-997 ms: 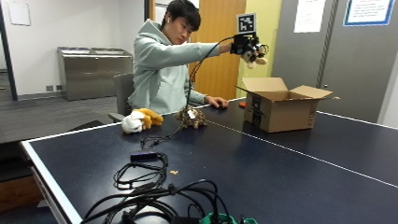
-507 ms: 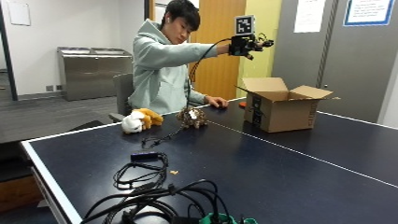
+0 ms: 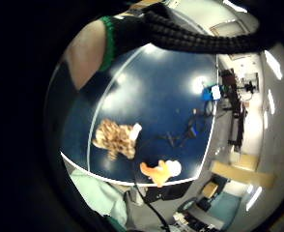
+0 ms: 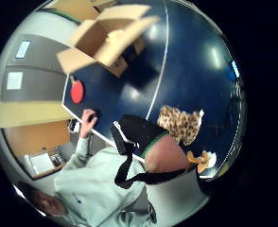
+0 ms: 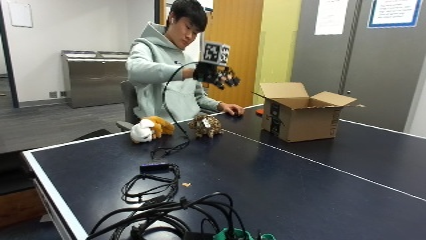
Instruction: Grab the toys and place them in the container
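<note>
Dark blue table-tennis top (image 5: pixel 319 170) fills the outside view, with grey doors and a yellow wall behind me. My gloved right hand (image 5: pixel 218 76) hangs in the air, well above the table, between the box (image 5: pixel 303 116) and the two toys. Its fingers look loosely spread and I see nothing in them, though they are small here. The leopard toy (image 5: pixel 205 125) and the orange-and-white plush (image 5: pixel 150 129) sit near my edge, just beside each other but apart. My bare hand (image 5: pixel 233 109) rests on the table near the box. Cables (image 5: pixel 166 210) lie at the near end.

From the little-finger side, I look down from well above on the leopard toy (image 3: pixel 115 138) and the plush (image 3: pixel 160 171), both lying on the table near the white edge line.

From the thumb side, the box (image 4: pixel 106 40) stands open with flaps up, and a red paddle (image 4: pixel 76 92) lies by it. The leopard toy (image 4: pixel 180 124) lies close to my wrist in this view.

I judge I am between trips: empty-handed, heading for a toy. Next I must lower onto the leopard toy and close round it.

Against the earlier frames, my hand has swung away from the box toward the toys and come lower; both toys lie as they did.
</note>
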{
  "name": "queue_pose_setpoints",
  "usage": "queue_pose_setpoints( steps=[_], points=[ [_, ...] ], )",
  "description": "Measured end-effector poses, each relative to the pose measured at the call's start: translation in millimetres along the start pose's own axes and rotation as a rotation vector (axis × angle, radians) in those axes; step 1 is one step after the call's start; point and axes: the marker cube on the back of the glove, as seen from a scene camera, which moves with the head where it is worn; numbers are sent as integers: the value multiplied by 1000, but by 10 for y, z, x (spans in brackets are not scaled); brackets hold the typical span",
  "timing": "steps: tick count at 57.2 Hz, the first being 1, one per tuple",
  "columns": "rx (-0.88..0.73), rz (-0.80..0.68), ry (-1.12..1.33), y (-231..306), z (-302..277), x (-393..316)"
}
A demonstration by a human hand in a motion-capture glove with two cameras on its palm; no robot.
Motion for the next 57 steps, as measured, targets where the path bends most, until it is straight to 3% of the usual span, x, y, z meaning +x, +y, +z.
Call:
queue_pose_setpoints(
  steps=[12,26,34,39,47,51,54,57],
  points=[
    [-254,-30,-129,439,1407,-21],
    [-76,-33,-139,437,1823,-110],
    [-95,-99,-121,392,1775,-182],
    [-196,-152,-85,466,1730,-439],
    [-415,-445,144,481,1462,-351],
    [-465,-242,-24,228,1105,-232],
    [-455,-260,-36,39,793,-32],
    [-428,-148,-107,-16,435,-210]
  ],
)
